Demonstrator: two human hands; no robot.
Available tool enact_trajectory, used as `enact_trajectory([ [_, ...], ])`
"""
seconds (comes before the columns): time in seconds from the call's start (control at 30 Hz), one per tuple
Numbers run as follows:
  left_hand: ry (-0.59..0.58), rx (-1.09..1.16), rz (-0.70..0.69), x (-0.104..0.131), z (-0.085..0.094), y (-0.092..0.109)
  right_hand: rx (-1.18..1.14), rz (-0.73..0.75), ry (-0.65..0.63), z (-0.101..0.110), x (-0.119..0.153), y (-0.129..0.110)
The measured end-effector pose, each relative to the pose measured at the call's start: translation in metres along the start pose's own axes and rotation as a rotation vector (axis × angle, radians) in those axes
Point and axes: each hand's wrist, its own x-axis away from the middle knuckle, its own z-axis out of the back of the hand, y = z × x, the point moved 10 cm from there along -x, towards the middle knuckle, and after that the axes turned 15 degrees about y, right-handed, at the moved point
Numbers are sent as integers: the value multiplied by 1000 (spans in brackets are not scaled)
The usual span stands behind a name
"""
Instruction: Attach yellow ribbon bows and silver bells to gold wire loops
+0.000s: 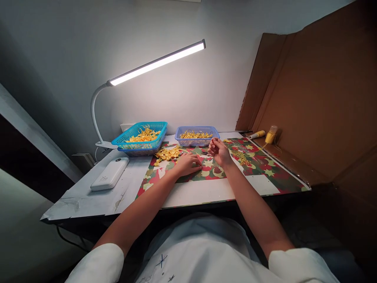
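Wall rises behind; cardboard screens the right of my white, camouflage-patched table. A lit lamp hangs above the turquoise basket and purple basket; a power bank lies left. My right hand is raised, fingertips closed together; my left hand rests near the yellow ribbon pile, its grip I cannot tell.

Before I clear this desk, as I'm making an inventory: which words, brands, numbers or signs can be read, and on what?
Power bank: a short dark mark, too small to read surely.
Shirt: star-like marks, and faint lettering at the picture's bottom edge, too blurred to read.
I can read no other text.
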Motion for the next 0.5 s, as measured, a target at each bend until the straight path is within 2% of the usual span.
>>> enact_trajectory([
  [0.23, -44, -49, 23, 2, 5, -10, -147, 102, 66, 23, -10, -37],
  [0.33, -20, -99, 93, 1, 25, -28, -206, 147, 98, 33, -12, -51],
  [0.43, 58, -195, 256, 5, 56, -60, -221, 169, 110, 37, -12, -56],
  [0.5, 41, -224, 357, 12, 66, -78, -203, 178, 108, 37, -13, -55],
])
